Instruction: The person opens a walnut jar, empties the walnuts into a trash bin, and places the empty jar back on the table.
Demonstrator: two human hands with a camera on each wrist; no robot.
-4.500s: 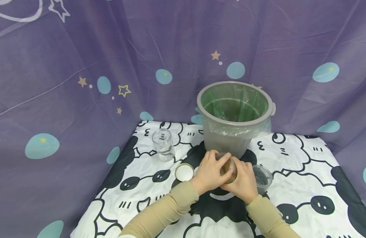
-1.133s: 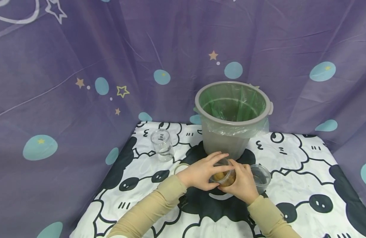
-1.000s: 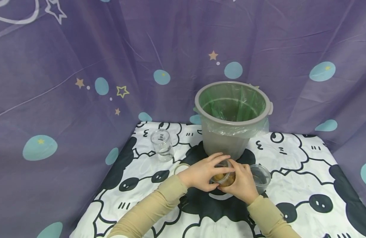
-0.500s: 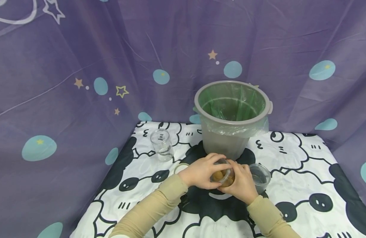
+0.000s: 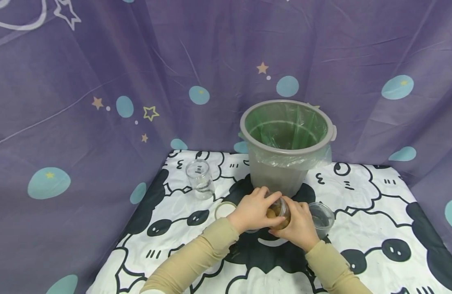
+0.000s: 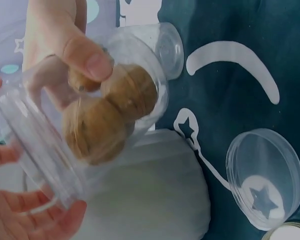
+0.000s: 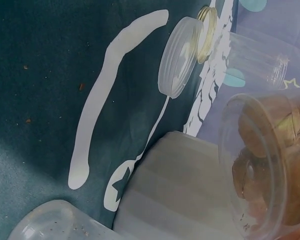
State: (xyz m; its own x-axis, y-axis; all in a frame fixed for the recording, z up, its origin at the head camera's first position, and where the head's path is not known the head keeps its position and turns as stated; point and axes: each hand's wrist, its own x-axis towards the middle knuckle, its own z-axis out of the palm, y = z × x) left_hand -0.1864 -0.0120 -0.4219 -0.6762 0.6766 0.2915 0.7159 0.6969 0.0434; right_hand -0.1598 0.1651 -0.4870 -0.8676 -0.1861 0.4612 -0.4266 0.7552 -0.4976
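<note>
Both hands hold a clear round jar point(image 5: 283, 209) with several walnuts point(image 6: 94, 131) inside, in front of the bin. My left hand point(image 5: 253, 211) grips it around the mouth end, thumb on the near side and fingers on the far side. My right hand point(image 5: 300, 223) holds the jar's body from the right. In the left wrist view the jar lies tilted, its ridged end toward the left hand's fingers point(image 6: 27, 202). The right thumb presses the jar's side. A second clear jar point(image 5: 323, 218) stands just right of the right hand.
A grey bin point(image 5: 277, 175) with a green liner stands behind the hands. On the patterned cloth are a gold-rimmed lid point(image 5: 225, 210), a clear lid point(image 6: 265, 165) and a third clear jar point(image 5: 201, 180) at the left. A purple curtain point(image 5: 218, 53) hangs behind.
The left hand's fingers, spread over the jar's mouth a second ago, now close more tightly around it. The wrist has shifted slightly right, uncovering more of the gold-rimmed lid. The right hand keeps its grip.
</note>
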